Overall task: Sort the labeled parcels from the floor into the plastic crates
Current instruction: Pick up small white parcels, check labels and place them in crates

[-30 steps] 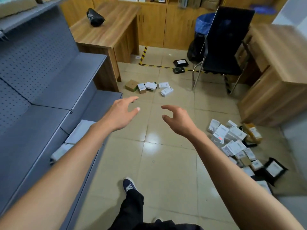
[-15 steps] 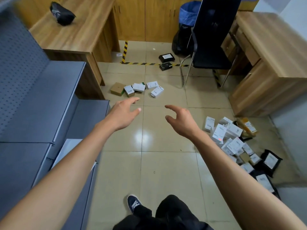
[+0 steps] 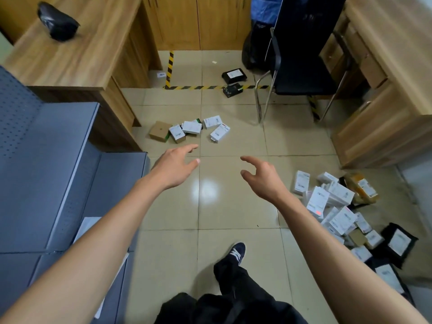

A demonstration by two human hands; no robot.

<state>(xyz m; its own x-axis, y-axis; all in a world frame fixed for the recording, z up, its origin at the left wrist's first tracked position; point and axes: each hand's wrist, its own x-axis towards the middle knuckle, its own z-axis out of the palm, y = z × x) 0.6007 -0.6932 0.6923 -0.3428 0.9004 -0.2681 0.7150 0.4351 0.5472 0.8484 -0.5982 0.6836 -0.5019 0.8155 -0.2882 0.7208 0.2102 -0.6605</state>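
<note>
My left hand [image 3: 175, 167] and my right hand [image 3: 261, 176] reach out over the tiled floor, both empty with fingers loosely spread. Just beyond the left hand lies a small cluster of parcels: a brown cardboard box [image 3: 160, 131] and several white labeled boxes [image 3: 191, 127], one of them [image 3: 219, 132] a little apart to the right. A large heap of white labeled parcels [image 3: 332, 206] and black bags [image 3: 399, 244] lies to the right of my right arm. Two black parcels [image 3: 234, 75] sit farther off by the striped floor tape. No plastic crate is in view.
A grey metal shelf unit [image 3: 46, 171] runs along the left, with a wooden desk [image 3: 77, 50] behind it carrying a black pouch [image 3: 58, 24]. A black chair [image 3: 301, 57] and another wooden desk [image 3: 385, 90] stand at the right. My foot [image 3: 236, 253] is on the floor below.
I have stepped forward, so the small cluster of parcels is closer to my hands. Both hands stay empty and outstretched in about the same pose.
</note>
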